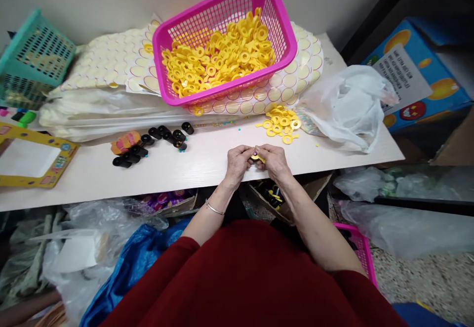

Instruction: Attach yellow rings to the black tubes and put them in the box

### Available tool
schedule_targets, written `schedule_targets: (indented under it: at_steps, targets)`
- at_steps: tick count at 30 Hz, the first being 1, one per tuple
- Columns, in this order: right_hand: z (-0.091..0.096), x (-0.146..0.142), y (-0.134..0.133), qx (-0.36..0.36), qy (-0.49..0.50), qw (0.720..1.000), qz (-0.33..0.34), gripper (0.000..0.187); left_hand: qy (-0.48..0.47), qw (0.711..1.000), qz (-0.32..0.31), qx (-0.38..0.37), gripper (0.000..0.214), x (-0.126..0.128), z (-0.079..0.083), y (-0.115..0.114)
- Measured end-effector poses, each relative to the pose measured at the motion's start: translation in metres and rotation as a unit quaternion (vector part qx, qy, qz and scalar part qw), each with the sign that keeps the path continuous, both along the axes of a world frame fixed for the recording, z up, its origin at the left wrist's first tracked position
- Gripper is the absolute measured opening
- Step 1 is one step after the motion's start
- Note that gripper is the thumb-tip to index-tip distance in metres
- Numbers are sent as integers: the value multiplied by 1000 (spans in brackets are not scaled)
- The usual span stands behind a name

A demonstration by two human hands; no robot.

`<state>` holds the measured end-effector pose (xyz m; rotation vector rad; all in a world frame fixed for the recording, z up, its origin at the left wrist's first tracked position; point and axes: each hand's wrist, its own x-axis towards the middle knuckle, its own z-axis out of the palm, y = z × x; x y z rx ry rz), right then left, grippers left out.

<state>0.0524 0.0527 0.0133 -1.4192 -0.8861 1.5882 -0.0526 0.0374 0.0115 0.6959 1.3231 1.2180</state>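
One small yellow piece [256, 157], with dark and pinkish parts, sits between the left hand [236, 163] and the right hand [275, 161], near the front edge of the white table [207, 169]. Both grips closed: thumbs and fingers pinched on the piece; lower fingers partly hidden. Relative to grip: loose yellow rings [283, 121] just beyond, to the right; pink basket [229, 86] of similar rings farther beyond; black cylinders [168, 136] well to the left; white plastic bag [346, 104] farther right.

Both hands [237, 163] [274, 161] are partly hiding a small yellow piece [255, 157] — the left edge is cutting off a teal basket [44, 73].
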Motion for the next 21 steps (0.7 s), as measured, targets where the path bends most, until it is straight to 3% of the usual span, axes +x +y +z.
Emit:
schedule_targets:
  at_steps: [3,6,10,15,18,21]
  targets:
    - [6,1,3,6,0,1000,-1,31,0,1000,28,-2,25,5,4,2]
    - [7,-1,4,31,-28,999,-9,30,1,1000,15,-12,26,5,3,6]
    - [3,-4,4,4,-27,1000,-11,31,11,1000,-11,-12,31,-2,-3,4]
    - [5,-6,4,6,-16,1000,-25,27,16,991,-107,83,46,-13,-8,-5]
    - [7,-2,-3,22,1,1000,-22,33,79,983,-100,130,50,-11,-8,-12]
    - [8,16,-20,33,61,998,-10,39,136,972,-87,172,39,-3,-3,-23]
